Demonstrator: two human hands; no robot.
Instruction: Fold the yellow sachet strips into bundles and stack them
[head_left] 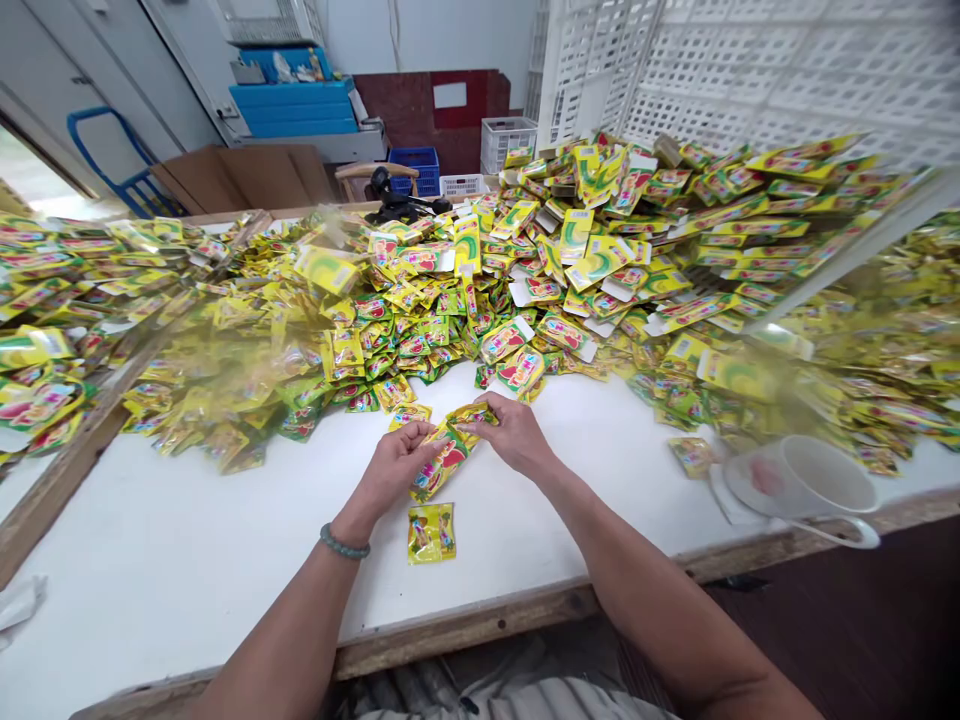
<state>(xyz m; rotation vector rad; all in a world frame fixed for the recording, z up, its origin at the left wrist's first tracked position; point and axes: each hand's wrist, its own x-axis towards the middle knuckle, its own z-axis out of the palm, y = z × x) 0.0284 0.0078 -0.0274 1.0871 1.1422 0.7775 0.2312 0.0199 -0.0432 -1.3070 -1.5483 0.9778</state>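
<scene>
Over the white table, my left hand (pixel 397 462) is closed around a small yellow-green printed carton (pixel 441 470) with watermelon pictures, tilted up to the right. My right hand (pixel 516 436) pinches a small yellow sachet (pixel 471 414) at the carton's upper end. Whether the sachet is partly inside the carton I cannot tell. Just below my hands a single yellow sachet (pixel 432 533) lies flat on the table. Beyond them, more sachets (pixel 394 392) lie at the front of a pile, and two printed cartons (pixel 520 368) rest close to my right hand.
Heaped cartons (pixel 600 230) rise at the back right beside a white plastic crate (pixel 705 70). Loose sachets (pixel 225 390) spread at left, by a wooden strip (pixel 64 465). A white mug (pixel 799 485) stands near the table's front right edge.
</scene>
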